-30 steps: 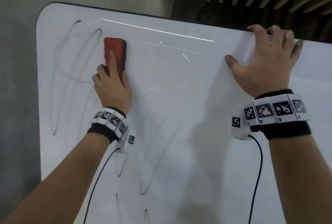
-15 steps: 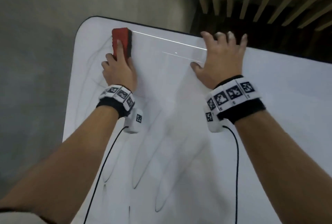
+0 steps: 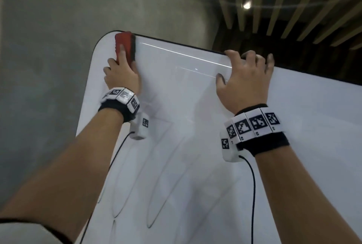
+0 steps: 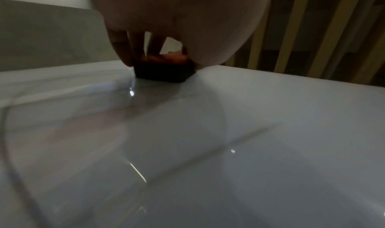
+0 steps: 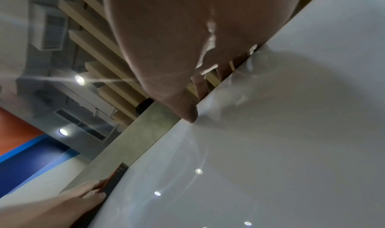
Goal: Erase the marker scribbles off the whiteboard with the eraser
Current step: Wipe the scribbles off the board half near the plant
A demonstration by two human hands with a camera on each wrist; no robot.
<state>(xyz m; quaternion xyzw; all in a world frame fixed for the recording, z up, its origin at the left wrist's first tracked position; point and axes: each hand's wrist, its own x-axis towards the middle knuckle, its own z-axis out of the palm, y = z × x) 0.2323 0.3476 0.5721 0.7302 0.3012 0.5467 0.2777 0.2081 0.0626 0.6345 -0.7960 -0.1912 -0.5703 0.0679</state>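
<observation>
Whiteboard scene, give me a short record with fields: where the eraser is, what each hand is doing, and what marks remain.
eraser: red eraser flat on the whiteboard, at its top left corner
left hand: left hand grips the eraser, fingers along its back and sides
right hand: right hand holds the board's top edge, fingers curled over it
marks left: faint looping scribbles lower on the board, below the hands

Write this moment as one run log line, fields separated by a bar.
left hand presses eraser at whiteboard top corner | right hand grips top edge | scribbles remain lower
</observation>
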